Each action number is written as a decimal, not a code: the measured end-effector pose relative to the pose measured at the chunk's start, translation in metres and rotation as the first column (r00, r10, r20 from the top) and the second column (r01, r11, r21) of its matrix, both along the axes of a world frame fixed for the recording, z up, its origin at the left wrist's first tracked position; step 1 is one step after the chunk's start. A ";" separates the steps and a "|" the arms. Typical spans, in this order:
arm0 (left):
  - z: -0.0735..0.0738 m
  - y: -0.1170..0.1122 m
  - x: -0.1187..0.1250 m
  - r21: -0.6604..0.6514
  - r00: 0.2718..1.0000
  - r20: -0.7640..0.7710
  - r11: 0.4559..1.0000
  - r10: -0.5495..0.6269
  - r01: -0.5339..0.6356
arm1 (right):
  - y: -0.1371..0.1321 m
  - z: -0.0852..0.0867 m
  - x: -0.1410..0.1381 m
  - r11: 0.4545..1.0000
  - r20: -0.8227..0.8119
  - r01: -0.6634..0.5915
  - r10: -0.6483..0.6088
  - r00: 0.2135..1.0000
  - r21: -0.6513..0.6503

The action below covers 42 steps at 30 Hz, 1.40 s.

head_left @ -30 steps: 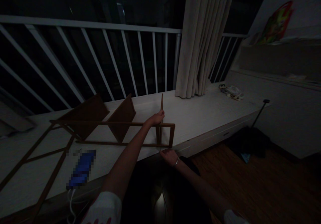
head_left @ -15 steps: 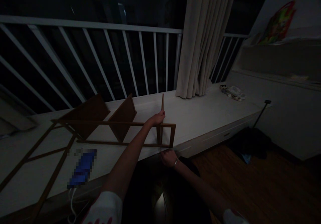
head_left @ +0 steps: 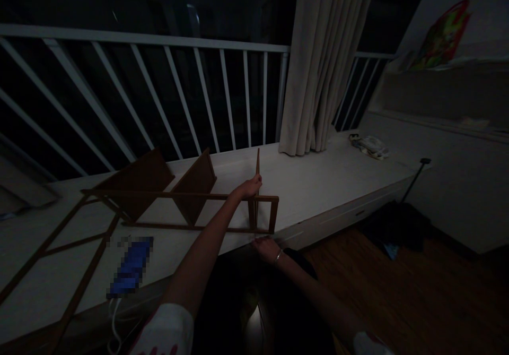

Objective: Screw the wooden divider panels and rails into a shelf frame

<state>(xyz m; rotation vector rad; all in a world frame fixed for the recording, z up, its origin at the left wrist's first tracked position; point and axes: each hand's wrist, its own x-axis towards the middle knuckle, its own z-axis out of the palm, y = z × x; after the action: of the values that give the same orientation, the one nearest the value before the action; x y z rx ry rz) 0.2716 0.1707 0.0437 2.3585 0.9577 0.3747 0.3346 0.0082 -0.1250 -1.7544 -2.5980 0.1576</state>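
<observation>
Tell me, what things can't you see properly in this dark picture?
- Blue thing on the ledge: head view, blurred into squares.
- Right hand: too dark to tell whether its fingers touch the wooden rack.
- Left hand: fingers hide where it grips the rack's upright slat.
- Rack's left end: cut off by the picture edge.

We count two hands, left hand (head_left: 249, 187) and right hand (head_left: 266, 248), one wooden rack (head_left: 178, 196) with three upright panels, one curtain (head_left: 324, 63), one blue item (head_left: 131, 267)

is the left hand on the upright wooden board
Yes, the left hand has its grip on the upright wooden board standing in the frame.
</observation>
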 end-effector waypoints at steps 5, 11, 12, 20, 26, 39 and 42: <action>-0.001 0.002 0.001 -0.001 1.000 -0.024 1.000 0.009 -0.009 | 0.002 -0.005 0.003 0.999 -0.043 -0.046 0.046 0.998 0.013; -0.005 0.005 0.000 0.050 1.000 -0.026 0.999 -0.003 0.005 | 0.003 -0.012 0.009 0.996 -0.086 -0.087 0.090 0.992 0.033; -0.005 0.005 0.000 0.052 1.000 -0.022 0.999 -0.004 0.005 | 0.003 -0.012 0.009 0.996 -0.083 -0.085 0.087 0.993 0.030; -0.001 0.001 0.001 0.064 0.999 -0.043 0.998 0.018 -0.015 | 0.004 -0.006 0.007 0.997 -0.037 -0.039 0.041 0.998 0.069; -0.003 0.003 0.001 0.080 0.999 -0.043 0.997 0.009 -0.006 | 0.005 -0.003 0.003 0.993 -0.023 0.025 -0.023 0.999 0.114; -0.004 0.004 0.001 0.031 0.999 -0.035 1.000 0.002 -0.001 | 0.002 -0.003 -0.002 0.994 -0.043 0.065 -0.061 0.997 0.092; -0.004 0.004 0.000 0.038 0.999 -0.053 0.999 -0.012 0.014 | 0.003 -0.003 -0.003 0.994 -0.026 0.057 -0.054 0.998 0.090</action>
<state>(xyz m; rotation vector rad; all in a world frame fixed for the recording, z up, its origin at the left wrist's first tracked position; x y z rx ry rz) 0.2712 0.1747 0.0401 2.4190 0.9667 0.3295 0.3312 0.0107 -0.1283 -1.7811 -2.4952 0.0585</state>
